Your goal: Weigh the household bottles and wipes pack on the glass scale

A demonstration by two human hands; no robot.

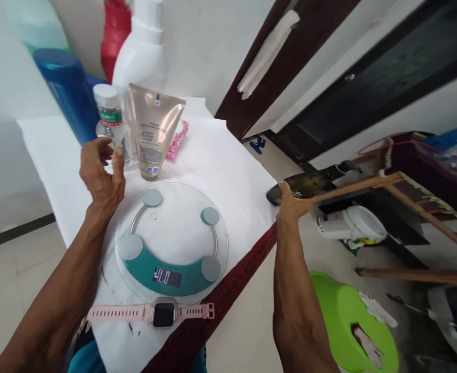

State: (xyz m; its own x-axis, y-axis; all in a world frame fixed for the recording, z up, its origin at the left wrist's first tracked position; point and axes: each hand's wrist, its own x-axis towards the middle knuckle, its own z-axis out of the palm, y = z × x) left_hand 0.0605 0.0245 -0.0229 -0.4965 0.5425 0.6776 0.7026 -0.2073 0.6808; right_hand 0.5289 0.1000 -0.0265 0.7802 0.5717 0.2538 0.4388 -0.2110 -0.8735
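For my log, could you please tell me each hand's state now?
Left hand: partly open near the clear bottle; contact unclear.
Right hand: closed, holding the dark bottle.

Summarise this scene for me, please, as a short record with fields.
Left hand: thumb and fingers apart, beside white-capped jar; contact unclear
Right hand: gripping dark bottle, right of the scale
Scale: round, glass, with display lit; reading unclear
Behind scale: upright beige tube
In front of scale: pink-strapped watch
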